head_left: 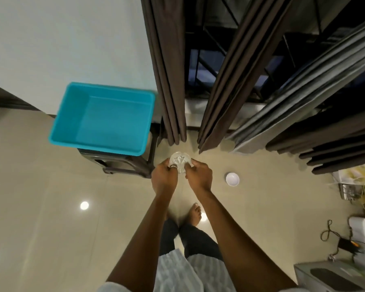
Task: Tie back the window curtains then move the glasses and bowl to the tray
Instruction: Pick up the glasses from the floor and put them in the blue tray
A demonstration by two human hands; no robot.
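Observation:
A clear cut glass [180,162] is held above the floor between both hands. My left hand [163,178] grips its left side and my right hand [199,175] grips its right side. Whether it is one glass or two stacked I cannot tell. A small white bowl [232,179] stands on the tiled floor to the right of my hands. The blue tray [101,116], with nothing visible inside, rests on a dark stool [126,165] to the upper left. Brown curtains [169,81] hang in gathered bunches over the dark window ahead.
A grey curtain panel [293,98] hangs further right. Cables, a box and a grey appliance [333,275] crowd the right edge. My bare feet [195,213] stand on the glossy beige floor below my hands. A white wall is at the upper left.

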